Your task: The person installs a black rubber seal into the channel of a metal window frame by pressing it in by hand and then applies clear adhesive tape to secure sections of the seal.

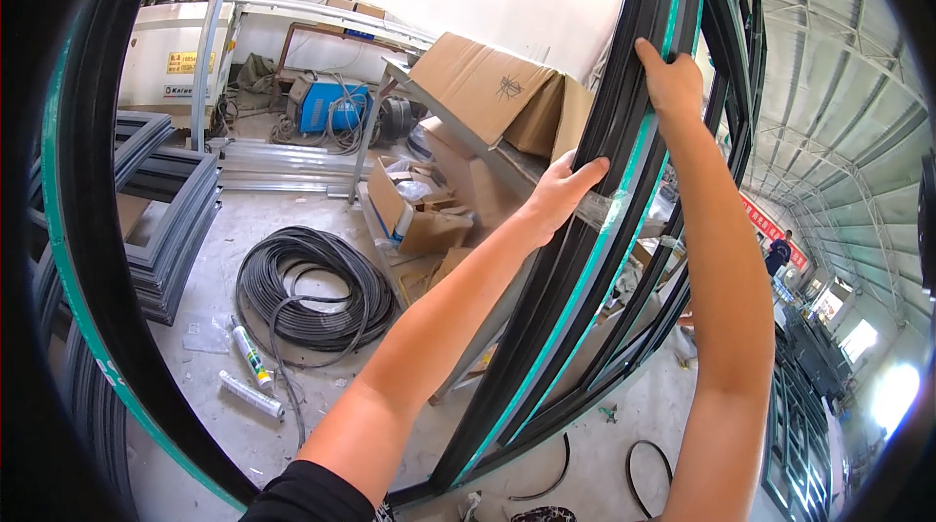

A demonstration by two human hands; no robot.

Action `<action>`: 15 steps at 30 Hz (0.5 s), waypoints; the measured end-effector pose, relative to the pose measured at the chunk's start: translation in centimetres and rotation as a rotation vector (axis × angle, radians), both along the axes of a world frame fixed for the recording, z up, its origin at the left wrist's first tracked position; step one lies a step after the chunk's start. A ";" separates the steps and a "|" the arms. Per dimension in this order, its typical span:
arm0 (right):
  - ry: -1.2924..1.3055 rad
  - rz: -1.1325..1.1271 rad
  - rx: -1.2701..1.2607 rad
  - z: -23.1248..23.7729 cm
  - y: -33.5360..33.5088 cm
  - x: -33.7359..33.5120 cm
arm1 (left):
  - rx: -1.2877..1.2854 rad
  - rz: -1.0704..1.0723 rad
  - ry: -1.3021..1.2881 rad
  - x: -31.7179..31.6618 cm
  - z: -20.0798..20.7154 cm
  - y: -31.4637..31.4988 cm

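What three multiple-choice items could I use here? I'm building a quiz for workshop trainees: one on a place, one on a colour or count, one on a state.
1. Where does the coil of black cable lie?
A. on the concrete floor
B. on a shelf
C. over the frame

2. What colour is the strip along the dark window frame?
A. red
B. teal green
C. yellow

3. How do the hands meet the frame?
A. both hang free
B. only the left hand touches it
C. both grip its right upright

Answers:
1 A: the coil rests flat on the floor, beside two sealant tubes.
2 B: a teal edge runs along the dark profile.
3 C: the left hand and the right hand both close on the same upright.
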State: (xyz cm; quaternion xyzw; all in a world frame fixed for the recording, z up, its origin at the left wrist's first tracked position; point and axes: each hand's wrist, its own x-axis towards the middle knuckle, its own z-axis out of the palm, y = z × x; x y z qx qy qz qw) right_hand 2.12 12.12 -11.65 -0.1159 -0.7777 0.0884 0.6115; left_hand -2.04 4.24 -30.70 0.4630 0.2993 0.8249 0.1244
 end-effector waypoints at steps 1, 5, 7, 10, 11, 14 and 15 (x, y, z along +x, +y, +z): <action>-0.020 0.013 -0.006 0.0 0.1 0.0 | -0.035 0.009 -0.039 0.0 -0.1 -0.1; -0.105 0.149 -0.022 -3.5 -0.2 1.6 | -0.045 -0.028 -0.077 0.0 0.0 -0.2; -0.201 0.265 0.055 -6.7 -0.4 3.5 | 0.009 -0.053 -0.057 -0.1 0.0 0.0; -0.151 0.044 0.071 -9.4 -1.7 3.7 | 0.026 -0.036 -0.052 -0.3 -0.1 0.3; -0.138 0.055 0.095 -9.5 -1.9 3.7 | 0.025 -0.079 -0.049 -0.4 -0.1 0.3; -0.181 0.084 0.068 -9.1 -2.1 3.8 | -0.026 -0.120 -0.069 -0.7 -0.8 -0.3; -0.215 0.067 0.036 -9.0 -2.1 3.8 | -0.042 -0.176 -0.063 -0.6 -1.3 -0.5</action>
